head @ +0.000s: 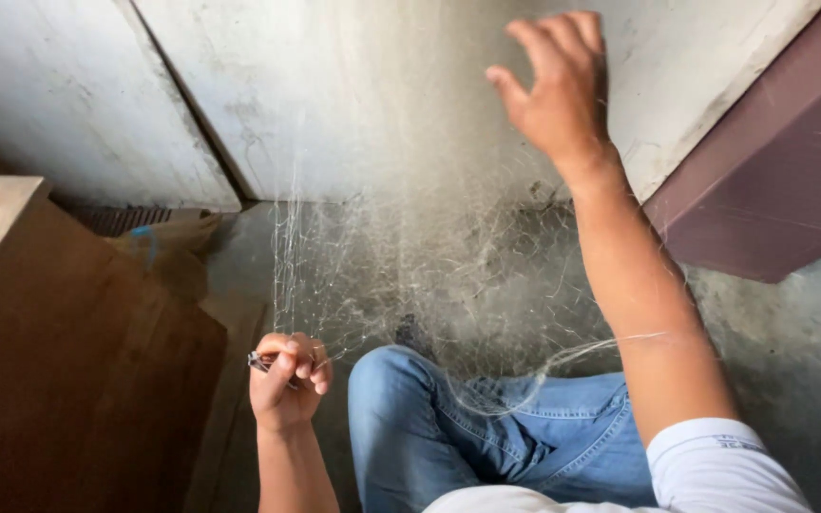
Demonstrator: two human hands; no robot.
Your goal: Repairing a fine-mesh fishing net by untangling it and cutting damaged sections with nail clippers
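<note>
Two hands work the fine pale fishing net (401, 275), stretched over our blue-jeaned knee (391, 380). Our left hand (287, 375) is closed, pinching the net's strands with a small dark tool (260, 362); our right hand (558, 85) is raised, fingers spread. We judge the mending goes on; next needs steady tension.

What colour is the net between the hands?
Pale, translucent whitish-grey mesh, the net shows best in the head view against the dark floor.

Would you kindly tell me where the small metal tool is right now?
In the head view the small metal tool sits low and left of centre, clenched in the left hand, beside the raised denim knee and the fine net.
</note>
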